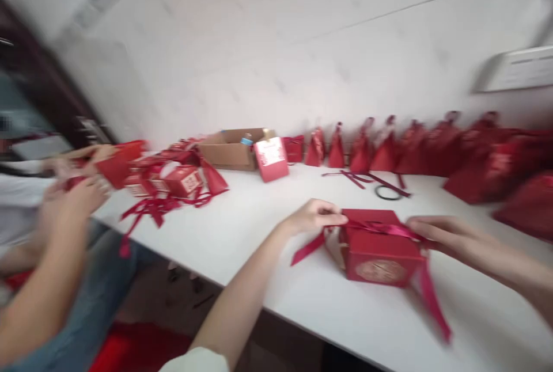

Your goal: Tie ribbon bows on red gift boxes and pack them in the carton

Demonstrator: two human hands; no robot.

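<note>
A red gift box with a gold round emblem on its front stands on the white table before me. A dark pink ribbon lies crossed over its top, its loose ends hanging down at both sides. My left hand pinches the ribbon at the box's left top edge. At the right top edge, my right hand has its fingers closed on the other part of the ribbon. Some of the right fingers are hidden and slightly blurred.
Red pointed gift bags line the wall. Loose ribbons and a black ring lie before them. A cardboard box, a red-and-white card box and piled red boxes stand left. At far left, a co-worker's hands handle something red.
</note>
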